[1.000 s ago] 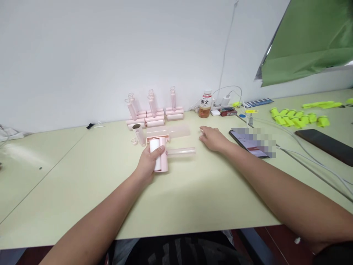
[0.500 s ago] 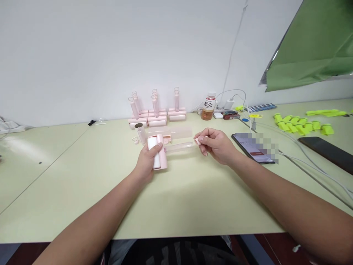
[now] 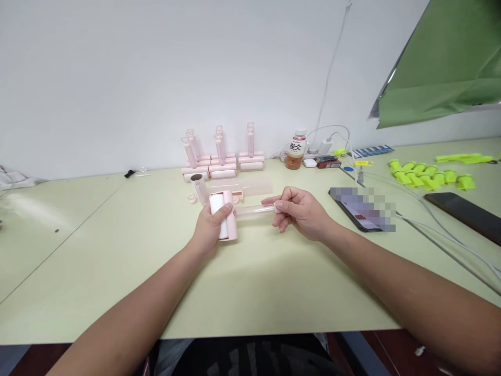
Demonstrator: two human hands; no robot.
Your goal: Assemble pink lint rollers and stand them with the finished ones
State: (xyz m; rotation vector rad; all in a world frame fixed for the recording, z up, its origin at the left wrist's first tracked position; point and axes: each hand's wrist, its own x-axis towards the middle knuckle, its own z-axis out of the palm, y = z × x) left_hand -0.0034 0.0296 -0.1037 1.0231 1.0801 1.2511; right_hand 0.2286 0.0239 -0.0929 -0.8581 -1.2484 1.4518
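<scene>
My left hand (image 3: pixel 208 225) is closed around the head of a lint roller (image 3: pixel 231 222), a white roll in a pink housing. Its clear tubular handle (image 3: pixel 254 210) points right, toward my right hand (image 3: pixel 301 213). Thumb and finger of that hand pinch a small pale pink cap at the handle's far end; the fingers mostly cover it, and whether it is seated I cannot tell. Behind the roller stand a clear tube with a dark opening (image 3: pixel 199 189) and an open pink piece (image 3: pixel 237 197). A small pink heart-shaped loop (image 3: pixel 191 198) lies left of them.
Several finished-looking pink lint rollers (image 3: pixel 223 169) stand by the wall. To the right are a drink bottle (image 3: pixel 296 151), a phone (image 3: pixel 358 211), white cables (image 3: pixel 434 227), yellow-green plastic pieces (image 3: pixel 430 177) and a dark phone-like slab (image 3: pixel 462 216).
My right hand has moved slightly left and down, bringing the small pink cap to the end of the clear handle. Its index finger now stretches along the handle. My left hand stays put.
</scene>
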